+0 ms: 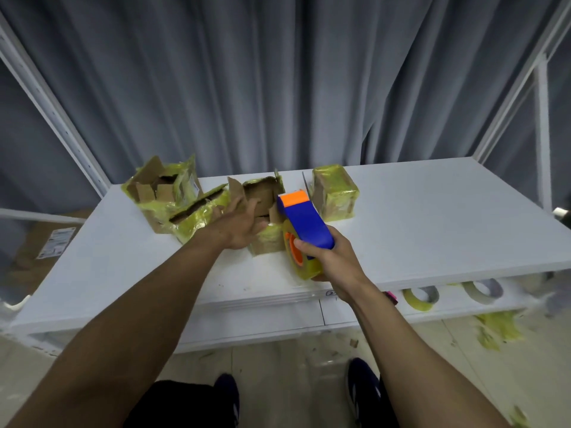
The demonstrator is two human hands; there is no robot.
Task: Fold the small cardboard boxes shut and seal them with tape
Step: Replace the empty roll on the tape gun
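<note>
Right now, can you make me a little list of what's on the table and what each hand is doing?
left hand: pressing on flaps of the open middle box
right hand: gripping the blue and orange tape dispenser
closed box: right of the dispenser, wrapped in yellowish tape
open boxes at left: flaps up, not sealed
table: white
spare tape rolls: lower shelf, right

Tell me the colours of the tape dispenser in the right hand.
Blue body with an orange tip, on the tape dispenser held by the right hand; head view.
</note>
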